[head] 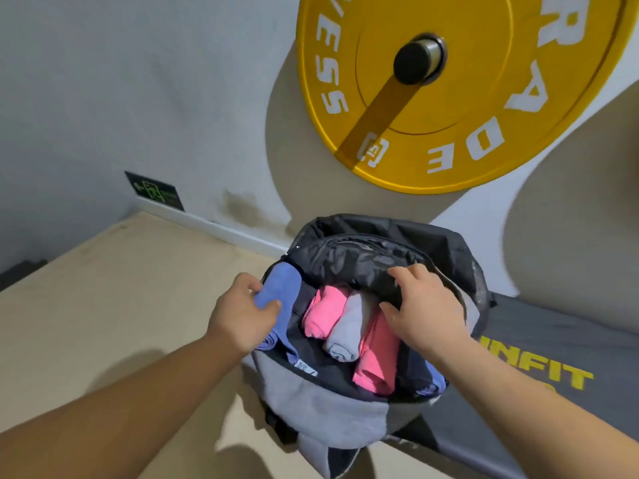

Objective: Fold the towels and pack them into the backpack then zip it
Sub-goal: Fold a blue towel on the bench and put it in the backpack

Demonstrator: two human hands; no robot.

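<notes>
Head view. Backpack [332,409], grey and black, unzipped, on the floor. Inside: two pink rolled towels [326,314], one grey towel [351,326]. Left hand [243,314] grips a blue towel [281,299] at the opening. Right hand [423,307] grips the black flap [363,261]. Packing nearly done; zipping remains.

My left hand [246,314] gripping a blue towel [280,294] at the open backpack [332,414], my right hand [423,314] holding its black flap [359,262], rolled pink and grey towels inside

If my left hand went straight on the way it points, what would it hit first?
Past the blue towel the left hand grips, probably the backpack's black flap, held by the right hand; depth unclear, it might pass beneath.
</notes>
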